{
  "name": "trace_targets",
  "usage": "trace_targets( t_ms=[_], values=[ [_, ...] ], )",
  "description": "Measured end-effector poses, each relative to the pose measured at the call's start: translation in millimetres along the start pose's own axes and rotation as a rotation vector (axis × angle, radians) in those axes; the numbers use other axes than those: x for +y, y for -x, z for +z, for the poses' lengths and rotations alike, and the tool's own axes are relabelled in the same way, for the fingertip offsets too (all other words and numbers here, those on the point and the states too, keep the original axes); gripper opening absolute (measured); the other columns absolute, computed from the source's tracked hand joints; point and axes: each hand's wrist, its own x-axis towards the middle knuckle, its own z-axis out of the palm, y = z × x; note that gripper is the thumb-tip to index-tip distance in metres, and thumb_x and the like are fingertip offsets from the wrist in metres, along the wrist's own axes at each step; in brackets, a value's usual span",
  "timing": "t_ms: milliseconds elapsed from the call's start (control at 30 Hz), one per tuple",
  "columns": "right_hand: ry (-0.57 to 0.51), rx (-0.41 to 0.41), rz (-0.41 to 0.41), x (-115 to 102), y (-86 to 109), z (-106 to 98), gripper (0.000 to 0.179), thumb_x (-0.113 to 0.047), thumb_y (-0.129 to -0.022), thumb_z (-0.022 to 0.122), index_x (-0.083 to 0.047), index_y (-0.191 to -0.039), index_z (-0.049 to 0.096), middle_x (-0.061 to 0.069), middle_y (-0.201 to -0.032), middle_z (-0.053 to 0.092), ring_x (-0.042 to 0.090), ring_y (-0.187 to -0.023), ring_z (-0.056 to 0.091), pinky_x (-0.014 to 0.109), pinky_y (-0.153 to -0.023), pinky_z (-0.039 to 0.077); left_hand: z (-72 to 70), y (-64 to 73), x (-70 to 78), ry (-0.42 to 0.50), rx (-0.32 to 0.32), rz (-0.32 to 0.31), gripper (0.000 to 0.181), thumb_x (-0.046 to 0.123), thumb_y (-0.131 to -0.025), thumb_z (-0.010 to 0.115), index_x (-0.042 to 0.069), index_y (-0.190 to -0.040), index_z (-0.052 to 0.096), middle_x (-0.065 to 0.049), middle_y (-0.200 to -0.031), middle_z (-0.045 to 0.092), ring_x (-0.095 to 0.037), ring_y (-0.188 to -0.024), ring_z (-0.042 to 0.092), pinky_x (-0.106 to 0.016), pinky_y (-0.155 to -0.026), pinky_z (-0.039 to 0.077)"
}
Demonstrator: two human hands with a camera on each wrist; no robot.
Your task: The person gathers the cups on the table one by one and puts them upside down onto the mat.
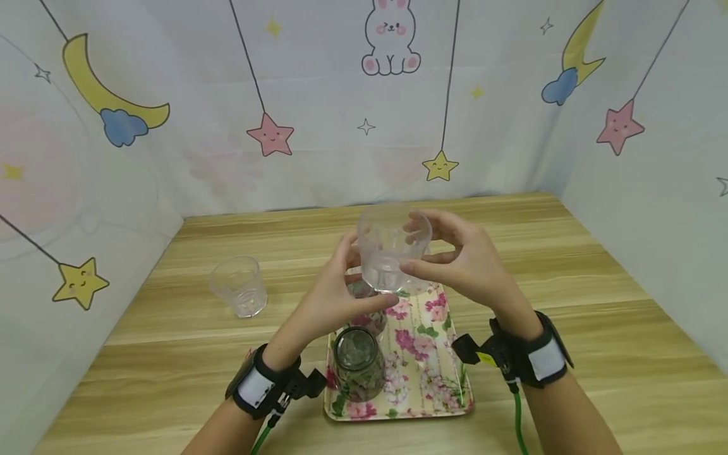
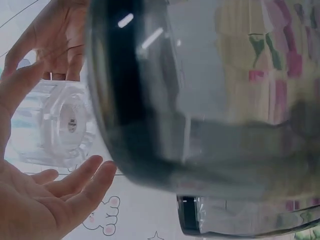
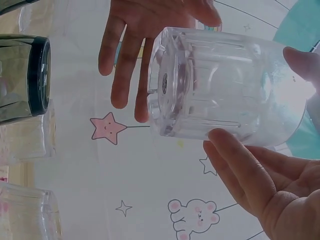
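A clear, faceted tumbler with a thick base [image 1: 387, 249] is held in the air over the far part of the rectangular cream tray with pink flowers [image 1: 418, 373], mouth up and roughly upright. The right hand [image 1: 469, 259] grasps it, thumb on the near side and fingers around the other; this grip high on the wall probably serves to leave the heavy base hanging steady and in view. The left hand [image 1: 327, 303] is released, its fingers spread beside the tumbler and its thumb reaching under the base; whether any fingertip touches the wall I cannot tell, but the cupped placing looks like a guard, or readiness to share the load. Along the tray's left side stand two dark, smoky-tinted tumblers, one near [image 1: 361, 376] and one just behind it [image 1: 372, 322], the near one clearly mouth down, which likely gives it a broad, stable footing on its rim. To the left of the tray, on the pale wood-grain table [image 1: 170, 360], a second clear tumbler [image 1: 239, 287] stands mouth up, well apart from the tray. More clear tumblers [image 3: 30, 215] show partly in the right wrist view; their exact spots relative to the tray are unclear.
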Motion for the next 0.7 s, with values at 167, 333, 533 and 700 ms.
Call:
trace_targets(
  t_ms=[167,333,533,700],
  values=[
    [-0.040,0.025,-0.019,-2.2,0.6,1.6,0.064,-0.007,-0.079,0.077,-0.012,-0.137,0.049,0.008,-0.127,0.060,0.020,-0.112,0.061,0.029,-0.084,0.059,1.3,0.1,0.2,0.032,-0.002,0.011,0.093,0.020,-0.077,0.082,0.036,-0.147,0.022,-0.008,-0.128,0.057,-0.026,-0.114,0.061,-0.040,-0.095,0.055],
    [-0.081,0.041,-0.033,-2.7,0.4,2.2,0.063,-0.004,-0.079,0.076,-0.010,-0.137,0.050,0.009,-0.126,0.060,0.014,-0.110,0.062,0.029,-0.083,0.059,-0.3,-1.6,-2.0,0.015,0.028,0.022,0.088,0.020,-0.078,0.081,0.035,-0.146,0.027,-0.006,-0.125,0.060,-0.023,-0.113,0.061,-0.040,-0.097,0.054],
    [-0.140,0.051,-0.052,-3.7,-0.4,1.9,0.063,-0.001,-0.080,0.075,-0.006,-0.136,0.049,0.014,-0.127,0.060,0.010,-0.110,0.062,0.029,-0.083,0.059,-3.0,-2.4,-3.8,0.029,0.059,0.022,0.085,0.021,-0.077,0.081,0.041,-0.144,0.031,-0.003,-0.133,0.055,-0.022,-0.116,0.059,-0.037,-0.093,0.055],
    [-0.154,0.042,-0.057,-3.9,-1.0,0.3,0.062,-0.003,-0.080,0.075,-0.004,-0.137,0.048,0.016,-0.129,0.060,0.010,-0.110,0.063,0.029,-0.083,0.059,-6.6,-0.9,-0.6,0.056,0.073,0.032,0.085,0.017,-0.077,0.081,0.038,-0.144,0.034,-0.004,-0.136,0.053,-0.023,-0.116,0.058,-0.039,-0.092,0.056]
  ],
)
